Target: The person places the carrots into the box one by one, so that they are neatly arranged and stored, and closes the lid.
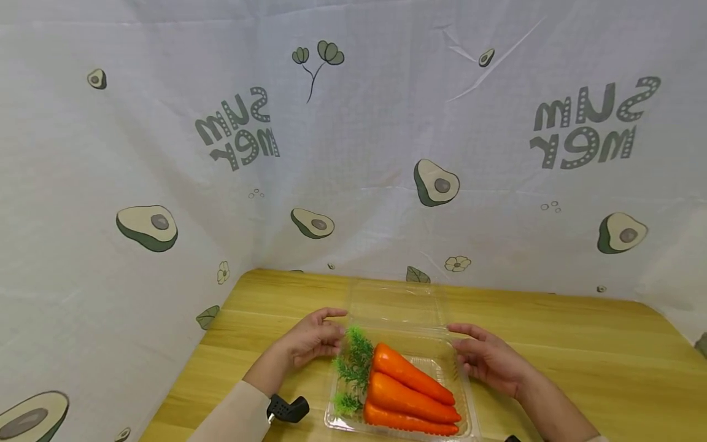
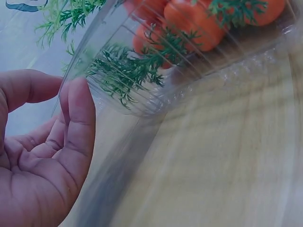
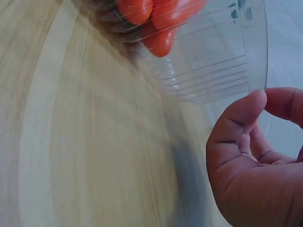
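A clear plastic box (image 1: pixel 471 405) stands on the table with its hinged lid (image 1: pixel 396 302) folded back on the far side. Inside lie orange carrots (image 1: pixel 411 393), thick ends to the left, and their green feathery tops (image 1: pixel 356 362) bunch along the left wall. My left hand (image 1: pixel 315 337) is at the box's far left corner; in the left wrist view its thumb and forefinger (image 2: pixel 78 101) pinch the thin rim. At the far right corner, my right hand (image 1: pixel 488 356) likewise pinches the rim between thumb and forefinger, as the right wrist view shows.
The wooden table (image 1: pixel 558 337) extends to both sides of the box. Behind it and on the left hangs a white cloth (image 1: pixel 364 141) printed with avocados and letters. A black wrist-mounted device (image 1: pixel 288 409) sits at my left sleeve.
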A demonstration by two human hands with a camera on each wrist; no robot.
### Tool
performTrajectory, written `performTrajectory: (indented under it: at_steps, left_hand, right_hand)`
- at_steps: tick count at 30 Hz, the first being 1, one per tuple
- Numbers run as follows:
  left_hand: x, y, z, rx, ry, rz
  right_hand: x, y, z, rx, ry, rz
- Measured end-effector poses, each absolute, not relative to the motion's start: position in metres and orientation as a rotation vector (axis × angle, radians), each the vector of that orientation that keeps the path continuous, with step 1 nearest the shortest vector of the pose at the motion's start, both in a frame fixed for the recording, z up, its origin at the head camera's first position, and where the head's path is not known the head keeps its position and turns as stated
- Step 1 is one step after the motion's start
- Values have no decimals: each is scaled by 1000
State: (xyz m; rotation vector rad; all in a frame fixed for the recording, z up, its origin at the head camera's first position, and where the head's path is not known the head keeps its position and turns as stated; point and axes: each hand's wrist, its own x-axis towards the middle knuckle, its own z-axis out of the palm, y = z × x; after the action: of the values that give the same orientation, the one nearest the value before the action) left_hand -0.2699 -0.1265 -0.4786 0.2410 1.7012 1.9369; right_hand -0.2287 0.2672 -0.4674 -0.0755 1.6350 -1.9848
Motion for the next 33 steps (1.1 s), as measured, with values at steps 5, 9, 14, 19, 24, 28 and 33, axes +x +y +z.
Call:
performTrajectory:
  at_steps: [5,9,14,19,24,28,33]
  left_hand:
    - [-270,-127,-478,247,1692,1957]
    - [-271,-126,-479,258,1687,1976]
    - [-273,-125,-480,255,1693,1987]
    - [-276,-122,-482,254,1727,2005]
    - [-281,-116,-481,243,1765,2039]
    - [-286,-112,-481,216,1804,2061]
    - [-293,-107,-481,181,1848,2075]
  right_hand:
    - [-228,267,-469,-106,1632,-1996]
    - [-229,268,-470,-121,1656,-1998]
    - [-230,269,-470,-160,1660,-2018]
    - [-232,269,-471,-211,1705,-2025]
    - [-237,267,-468,-130,1827,-2004]
    - [-242,264,-465,-95,1909,-1992]
    - [-250,261,-464,-25,2017,-1952]
